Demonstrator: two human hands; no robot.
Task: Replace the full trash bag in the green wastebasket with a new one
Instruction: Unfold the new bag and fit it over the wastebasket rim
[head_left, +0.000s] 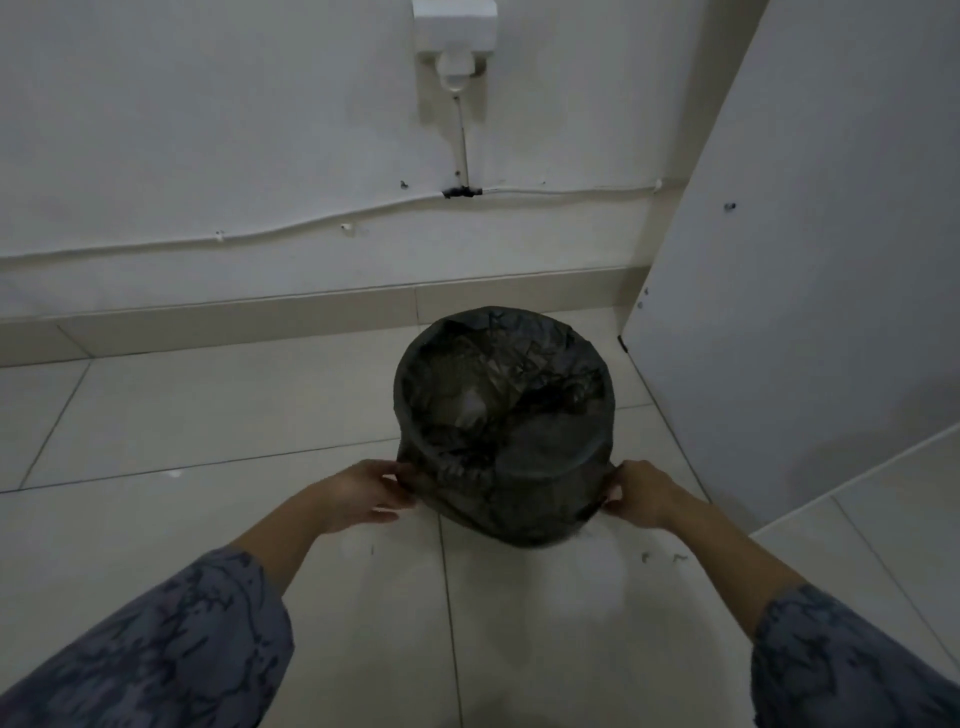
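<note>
I am looking down at a round wastebasket (511, 514) standing on the pale tiled floor (208, 415), near the floor's far edge where it meets the white wall (208, 130), and close to the right corner beside a white panel (805, 234). I cannot make out its green colour in this dim light, because a dark, crinkled plastic trash bag (498, 395) is lining it and folding down over the rim, hiding the wall of the basket. The bag is sitting full, with crumpled waste showing at its open mouth.

I am holding both hands out ahead of me, one to each side of the basket at its near side. My left hand (363, 493) is pinching the folded-over bag film at the left flank, fingers closed on the plastic as far as I can judge. My right hand (641, 493) is doing the same at the right flank, thumb and fingers gripping the bag's skirt. Both are equally near to it; neither has the advantage.

The relation that matters, I judge, is this: the basket is standing upright, its long axis vertical, straight in front of me and between my hands. The bag's overturned edge is lying below the rim, so the next move is calling for peeling that edge upward on both sides together, then gathering it inward over the mouth. No fresh bag is showing anywhere in view.
</note>
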